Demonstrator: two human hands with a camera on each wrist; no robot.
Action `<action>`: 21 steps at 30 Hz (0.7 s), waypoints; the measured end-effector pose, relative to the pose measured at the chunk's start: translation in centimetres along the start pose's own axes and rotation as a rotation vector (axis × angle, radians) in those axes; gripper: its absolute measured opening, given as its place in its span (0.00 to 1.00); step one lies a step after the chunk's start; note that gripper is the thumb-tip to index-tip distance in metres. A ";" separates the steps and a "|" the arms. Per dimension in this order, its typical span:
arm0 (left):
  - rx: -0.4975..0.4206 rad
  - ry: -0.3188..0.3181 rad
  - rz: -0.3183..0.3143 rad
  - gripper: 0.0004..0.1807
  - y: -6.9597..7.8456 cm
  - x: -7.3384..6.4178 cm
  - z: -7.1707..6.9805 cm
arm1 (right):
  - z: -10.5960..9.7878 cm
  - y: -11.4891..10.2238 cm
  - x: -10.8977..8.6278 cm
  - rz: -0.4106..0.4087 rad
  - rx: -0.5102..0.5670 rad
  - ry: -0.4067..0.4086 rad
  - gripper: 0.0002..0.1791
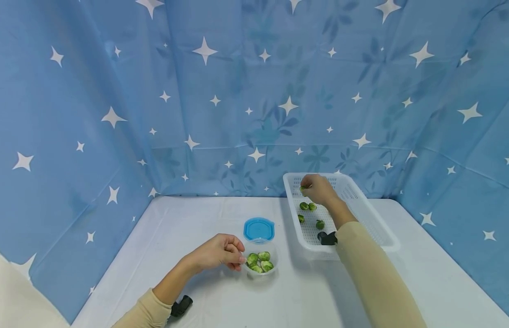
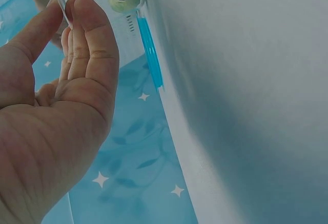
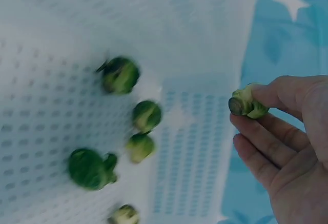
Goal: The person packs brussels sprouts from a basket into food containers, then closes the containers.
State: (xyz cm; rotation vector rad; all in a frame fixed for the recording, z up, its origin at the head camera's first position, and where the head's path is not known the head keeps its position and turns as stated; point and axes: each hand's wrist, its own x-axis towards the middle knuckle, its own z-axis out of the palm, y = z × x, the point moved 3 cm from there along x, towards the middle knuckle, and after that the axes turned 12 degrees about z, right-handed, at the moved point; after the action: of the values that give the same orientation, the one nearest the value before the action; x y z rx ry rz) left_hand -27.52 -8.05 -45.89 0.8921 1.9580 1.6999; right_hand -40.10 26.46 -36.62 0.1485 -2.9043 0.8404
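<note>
My left hand [image 1: 220,252] pinches the rim of a small clear round tub [image 1: 275,249] between thumb and fingers. Several Brussels sprouts [image 1: 264,265] lie inside the tub. Over the far left part of a white plastic basket [image 1: 375,223], my right hand [image 1: 320,189] holds a single Brussels sprout [image 3: 248,102] between thumb and fingertips, its cut stem facing the right wrist camera. More Brussels sprouts [image 3: 90,169] are scattered on the basket's perforated floor below that hand. The forearm hides part of the basket in the head view.
A blue lid [image 1: 259,229] lies just behind the tub on the white tabletop [image 1: 205,300]. Blue star-patterned curtains [image 1: 238,114] enclose the back and sides. Black wrist mounts show at the left wrist [image 1: 182,305] and right wrist [image 1: 327,238].
</note>
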 end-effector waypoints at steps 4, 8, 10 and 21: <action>-0.006 0.005 -0.006 0.21 -0.1 0.1 0.0 | -0.7 -2.1 -0.4 -0.057 0.021 0.019 0.12; -0.008 0.004 -0.006 0.21 -0.1 0.1 0.0 | -1.2 -4.2 -1.0 -0.074 0.040 0.009 0.12; -0.009 0.002 -0.007 0.21 -0.2 0.1 0.0 | -1.1 -5.2 -1.3 -0.082 0.062 0.003 0.12; -0.004 -0.003 -0.001 0.21 0.0 -0.1 0.0 | 0.1 -8.6 -3.0 -0.203 0.110 -0.020 0.09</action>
State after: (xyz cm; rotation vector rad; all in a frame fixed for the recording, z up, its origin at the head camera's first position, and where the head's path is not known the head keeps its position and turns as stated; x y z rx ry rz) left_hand -27.49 -8.13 -45.87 0.8917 1.9519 1.7011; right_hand -36.08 19.35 -32.61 0.4555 -2.7990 0.9668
